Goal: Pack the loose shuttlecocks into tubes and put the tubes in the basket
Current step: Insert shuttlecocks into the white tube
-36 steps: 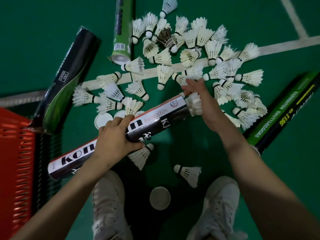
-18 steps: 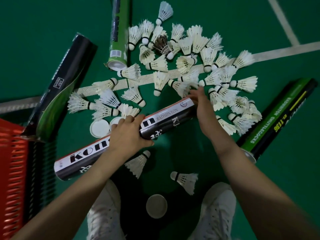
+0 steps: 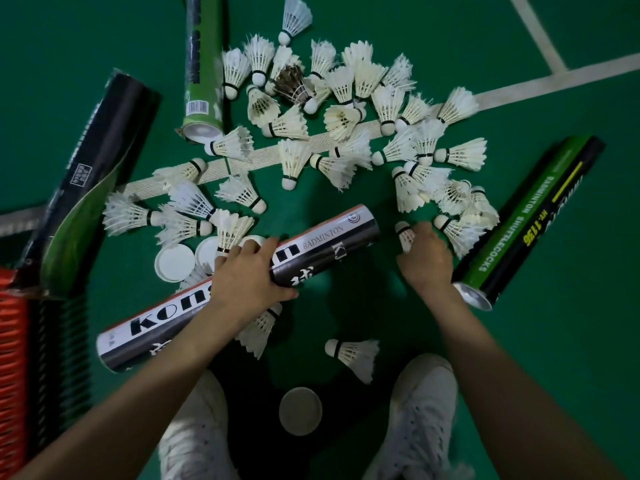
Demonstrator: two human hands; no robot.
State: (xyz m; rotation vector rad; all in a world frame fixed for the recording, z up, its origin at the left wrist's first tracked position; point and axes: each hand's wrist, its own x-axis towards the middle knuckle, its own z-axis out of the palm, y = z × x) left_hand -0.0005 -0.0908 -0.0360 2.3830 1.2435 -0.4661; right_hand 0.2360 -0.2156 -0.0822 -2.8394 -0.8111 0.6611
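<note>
**Q:** Ground and the big items first?
**A:** Green court floor [image 3: 554,341] with white lines crossing it. The red basket [image 3: 12,341] sits at your far left, only partly in view. A black tube [image 3: 100,161] leans on its rim.

**Q:** The tube you're working?
**A:** A long black-and-white tube [image 3: 322,244] with bold black lettering and "BADMINTON" near the far end. It lies slantwise before you. Your left hand [image 3: 249,275] wraps its middle, fingers over the top and thumb beneath.

**Q:** Other tubes?
**A:** A green-and-black tube [image 3: 530,220] lies at your right, silver end toward you. A green tube [image 3: 202,64] lies at the top, its barcode end beside the pile.

**Q:** Your right hand?
**A:** Your right hand [image 3: 424,261] is at the pile's near edge, fingers curled round the near shuttlecock [image 3: 403,233]. Its cork pokes out.

**Q:** Small stuff?
**A:** Loose shuttlecocks [image 3: 346,116] are scattered across the line. They have white feathers and dark bands; one is brown. White lids [image 3: 175,263] lie beside your left hand, and a grey lid [image 3: 300,410] lies between your shoes [image 3: 426,410].
</note>
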